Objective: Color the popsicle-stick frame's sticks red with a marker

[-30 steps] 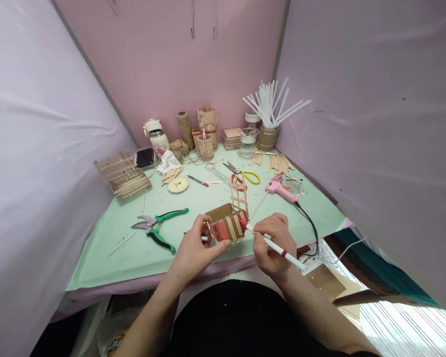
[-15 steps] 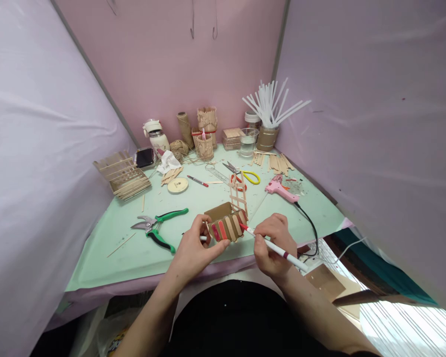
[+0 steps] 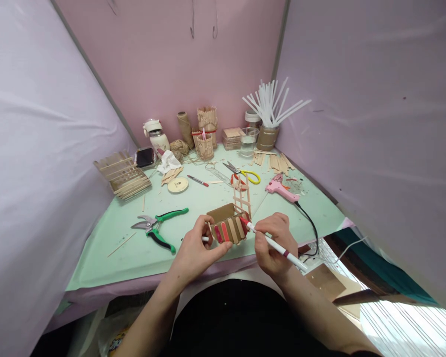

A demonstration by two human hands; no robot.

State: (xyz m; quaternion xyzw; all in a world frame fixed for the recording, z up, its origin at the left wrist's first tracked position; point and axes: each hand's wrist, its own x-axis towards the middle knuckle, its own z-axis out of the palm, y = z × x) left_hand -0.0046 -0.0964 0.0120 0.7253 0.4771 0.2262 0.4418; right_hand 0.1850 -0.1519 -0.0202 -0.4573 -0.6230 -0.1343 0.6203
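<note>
My left hand (image 3: 195,245) grips a small cardboard box (image 3: 223,213) whose front is faced with upright craft sticks; some sticks are coloured red or pink, others are bare wood. A small ladder-like stick frame (image 3: 241,196) rises from the box's back right. In my right hand (image 3: 277,243) is a white marker (image 3: 282,249) with a red tip, held slanting. Its tip touches or nearly touches the right end of the stick facing. A white cylindrical piece (image 3: 205,239) shows by my left fingers, mostly hidden.
Green-handled pruning shears (image 3: 158,228) lie left of my hands. Beyond are yellow scissors (image 3: 250,176), a red-ended pen (image 3: 197,181) and a round lid (image 3: 178,185). A pink glue gun (image 3: 282,190) with a black cord lies right. White sticks (image 3: 271,104) stand in a pot behind.
The box with its stick frame has shifted slightly right and turned a little. The marker tip has moved slightly up and right along with it.
</note>
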